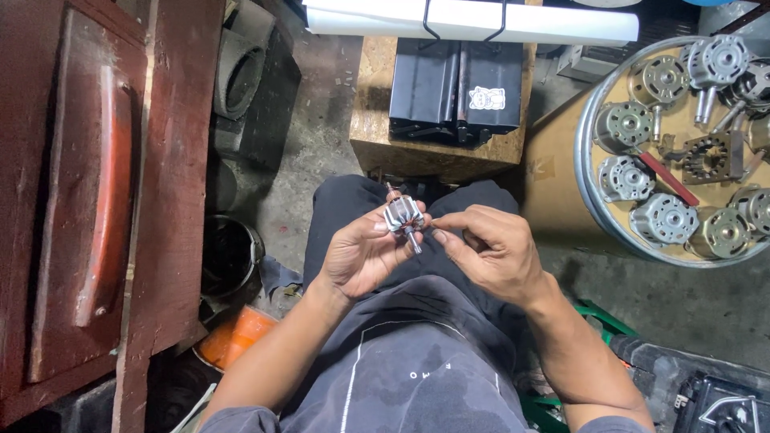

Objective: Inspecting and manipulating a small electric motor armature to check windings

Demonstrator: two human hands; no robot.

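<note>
A dark red wooden cabinet (96, 192) stands leftmost. Over the lap, the left hand (357, 256) pinches a small motor rotor (403, 216), tilted for inspection. The right hand (489, 252) nips its shaft end. Motors fill a round tray (589, 172) rightward.

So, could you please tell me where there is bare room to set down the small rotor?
Bare concrete floor lies between the wooden block and the round black housings. The block's rim is narrow. The round tray is crowded with motors. The left hand holds the rotor; the right hand pinches beside its shaft.
</note>
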